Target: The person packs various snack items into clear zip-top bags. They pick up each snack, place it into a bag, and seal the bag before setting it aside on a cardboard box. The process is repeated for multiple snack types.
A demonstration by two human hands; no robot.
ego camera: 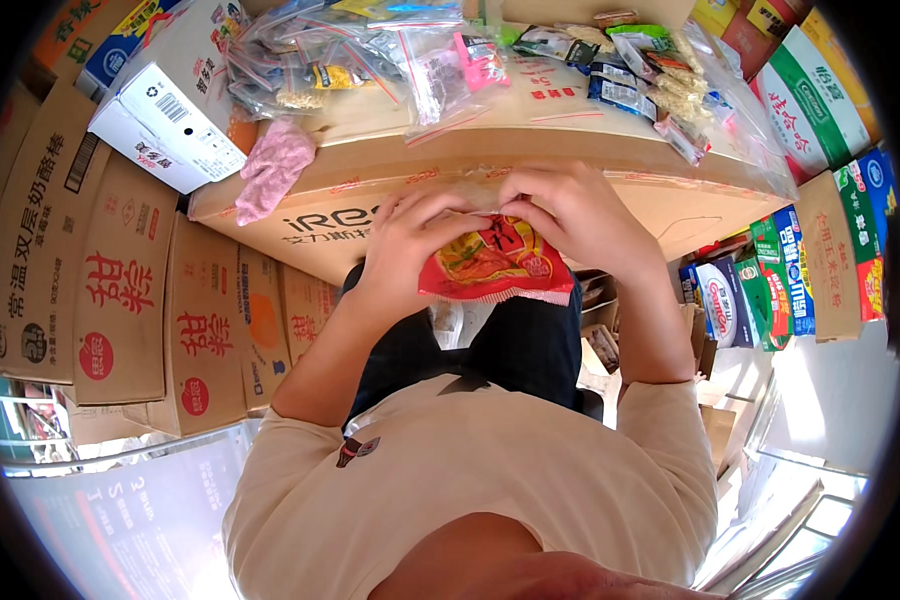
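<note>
A red printed food packet (499, 262) with a crimped lower edge hangs between my two hands, above my lap and at the near edge of the large cardboard box (630, 202). My left hand (418, 232) pinches its upper left edge, thumb laid along the top. The fingertips of my right hand (570, 206) grip the top edge near the middle. Whether the packet's top is torn or sealed is hidden by the fingers. On the box top beyond, a clear zip bag (439, 82) with a pink packet (481, 60) in it lies flat.
More zip bags (292, 45) pile at the back left. Several small snack packets (622, 86) and noodle-like blocks (679, 86) lie at right. A pink cloth (276, 169) drapes over the box's left edge. A white carton (169, 112) and brown cartons (120, 277) stand left, stacked drink cartons (817, 105) right.
</note>
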